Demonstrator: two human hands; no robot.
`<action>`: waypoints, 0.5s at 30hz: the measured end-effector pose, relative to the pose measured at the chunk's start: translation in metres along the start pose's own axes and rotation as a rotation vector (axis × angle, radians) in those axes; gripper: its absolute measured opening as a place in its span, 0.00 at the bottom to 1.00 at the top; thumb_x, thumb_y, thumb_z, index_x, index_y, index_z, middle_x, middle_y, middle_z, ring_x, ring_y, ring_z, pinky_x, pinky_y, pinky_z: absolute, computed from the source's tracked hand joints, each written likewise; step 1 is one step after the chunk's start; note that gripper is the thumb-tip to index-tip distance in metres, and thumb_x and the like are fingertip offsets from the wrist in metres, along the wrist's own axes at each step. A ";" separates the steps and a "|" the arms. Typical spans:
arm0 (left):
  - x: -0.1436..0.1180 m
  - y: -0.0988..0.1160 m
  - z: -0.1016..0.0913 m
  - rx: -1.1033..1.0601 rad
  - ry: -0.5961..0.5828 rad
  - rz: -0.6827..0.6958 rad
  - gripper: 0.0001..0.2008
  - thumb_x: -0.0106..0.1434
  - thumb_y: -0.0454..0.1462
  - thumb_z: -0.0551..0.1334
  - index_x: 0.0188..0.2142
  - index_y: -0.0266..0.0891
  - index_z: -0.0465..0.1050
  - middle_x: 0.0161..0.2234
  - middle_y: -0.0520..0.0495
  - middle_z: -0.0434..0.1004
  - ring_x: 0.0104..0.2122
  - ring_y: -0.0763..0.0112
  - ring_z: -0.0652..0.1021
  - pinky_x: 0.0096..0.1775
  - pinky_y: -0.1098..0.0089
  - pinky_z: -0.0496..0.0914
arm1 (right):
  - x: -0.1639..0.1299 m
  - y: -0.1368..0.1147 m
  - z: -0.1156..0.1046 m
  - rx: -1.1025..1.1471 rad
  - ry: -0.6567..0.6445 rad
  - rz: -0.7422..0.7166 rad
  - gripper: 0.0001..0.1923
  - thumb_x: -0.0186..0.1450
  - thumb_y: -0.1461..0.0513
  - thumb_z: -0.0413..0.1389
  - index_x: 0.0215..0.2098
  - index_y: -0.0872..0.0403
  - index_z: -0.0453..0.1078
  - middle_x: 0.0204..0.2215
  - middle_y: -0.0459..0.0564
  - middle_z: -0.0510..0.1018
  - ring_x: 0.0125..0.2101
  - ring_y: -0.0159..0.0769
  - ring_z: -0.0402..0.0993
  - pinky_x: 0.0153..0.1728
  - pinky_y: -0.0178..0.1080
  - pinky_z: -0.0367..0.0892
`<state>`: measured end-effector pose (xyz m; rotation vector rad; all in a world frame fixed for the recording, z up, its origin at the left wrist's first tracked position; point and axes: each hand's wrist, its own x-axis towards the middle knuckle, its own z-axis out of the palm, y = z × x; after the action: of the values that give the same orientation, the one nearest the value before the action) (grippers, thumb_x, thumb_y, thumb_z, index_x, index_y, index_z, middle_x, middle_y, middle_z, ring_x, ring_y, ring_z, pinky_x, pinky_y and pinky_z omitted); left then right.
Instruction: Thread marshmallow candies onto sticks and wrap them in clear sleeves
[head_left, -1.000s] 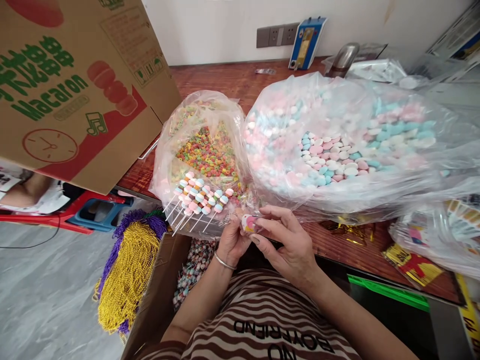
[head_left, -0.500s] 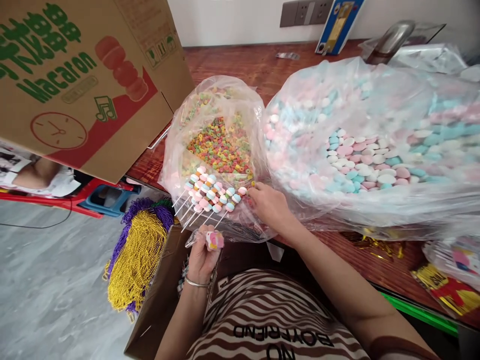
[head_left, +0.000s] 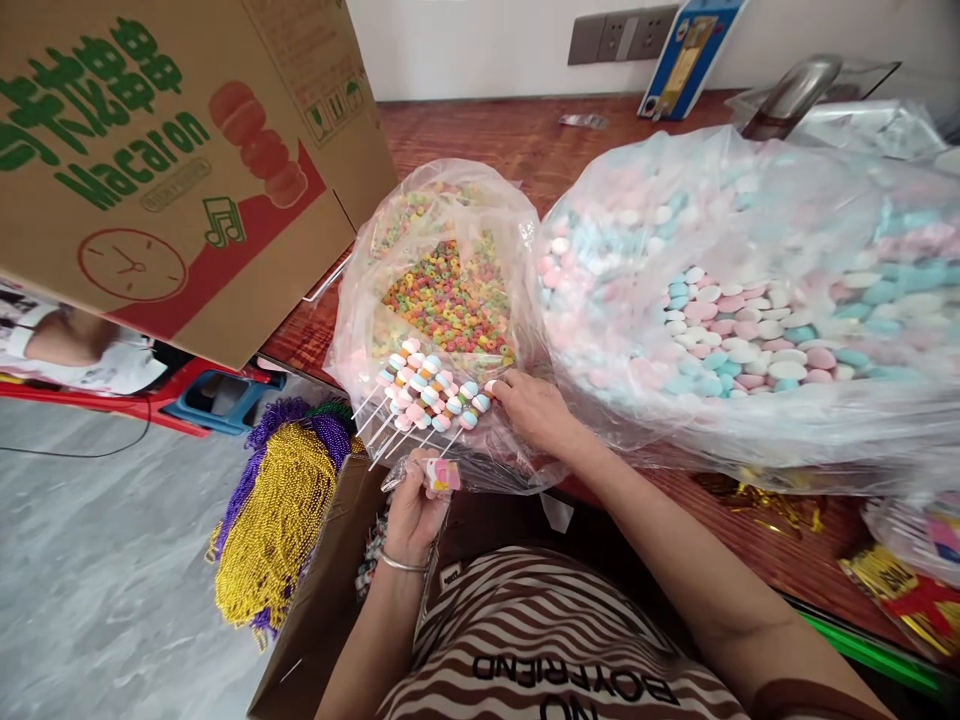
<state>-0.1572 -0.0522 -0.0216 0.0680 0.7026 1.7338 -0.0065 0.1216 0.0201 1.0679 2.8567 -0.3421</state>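
My left hand (head_left: 414, 505) holds a small clear wrapper with a pink label (head_left: 442, 474) below the table edge. My right hand (head_left: 531, 408) reaches forward, its fingertips touching the rightmost of several candy skewers (head_left: 431, 392), white sticks threaded with pastel sweets. The skewers lie on the front of a clear bag of coloured cereal rings (head_left: 450, 295). To the right sits a large clear bag of pink, blue and white candies (head_left: 735, 320).
A cardboard "Macaron" box (head_left: 150, 150) overhangs the red-brown wooden table (head_left: 510, 140) at the left. Gold and purple bead strings (head_left: 277, 520) hang beside an open carton (head_left: 322, 610) at my lap. Gold foil packets (head_left: 900, 590) lie at the right front.
My hands were together at the wrapper; then the right hand left it and reached to the skewers. The left hand sank with the wrapper. The view has shifted slightly.
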 end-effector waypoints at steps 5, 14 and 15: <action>0.000 0.003 -0.002 -0.015 -0.009 0.030 0.25 0.55 0.42 0.76 0.24 0.37 0.59 0.24 0.57 0.56 0.21 0.82 0.55 0.24 0.78 0.60 | -0.019 -0.007 -0.010 0.450 0.295 0.045 0.09 0.72 0.62 0.50 0.40 0.57 0.70 0.40 0.56 0.76 0.39 0.39 0.73 0.40 0.38 0.66; 0.003 0.009 0.000 -0.024 0.038 0.029 0.23 0.53 0.42 0.77 0.24 0.37 0.62 0.23 0.57 0.57 0.20 0.82 0.57 0.23 0.78 0.62 | -0.121 -0.071 -0.119 1.955 -0.159 -0.401 0.26 0.67 0.41 0.57 0.25 0.50 0.60 0.26 0.46 0.72 0.27 0.30 0.74 0.29 0.31 0.70; 0.003 0.009 0.000 -0.030 0.028 0.023 0.23 0.53 0.42 0.77 0.24 0.37 0.61 0.23 0.57 0.57 0.20 0.82 0.57 0.23 0.79 0.62 | -0.124 -0.075 -0.124 1.986 -0.247 -0.423 0.28 0.67 0.38 0.53 0.24 0.50 0.60 0.25 0.47 0.72 0.28 0.30 0.75 0.31 0.31 0.70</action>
<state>-0.1660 -0.0500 -0.0179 0.0316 0.6985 1.7699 0.0392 0.0168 0.1722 0.1277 1.6189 -3.1340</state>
